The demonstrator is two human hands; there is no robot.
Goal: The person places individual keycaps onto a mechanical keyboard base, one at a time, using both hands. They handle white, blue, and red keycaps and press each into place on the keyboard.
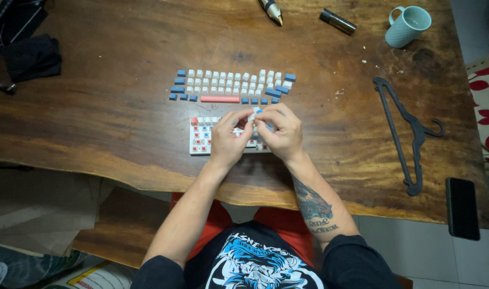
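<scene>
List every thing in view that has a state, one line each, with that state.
Keyboard: flat on table, most keycaps off, switches bare.
Loose keycaps: laid out in rows beyond keyboard.
Left hand: pinching a small white piece.
Right hand: pinching it too.
Mug: tilted in view, handle left.
Hanger: lying flat.
Phone: screen dark.

At your four o'clock, near the table's right edge, you have a phone [462,208]: a flat black rectangle, its dark screen blank. You see no packages, labels or signs.
</scene>
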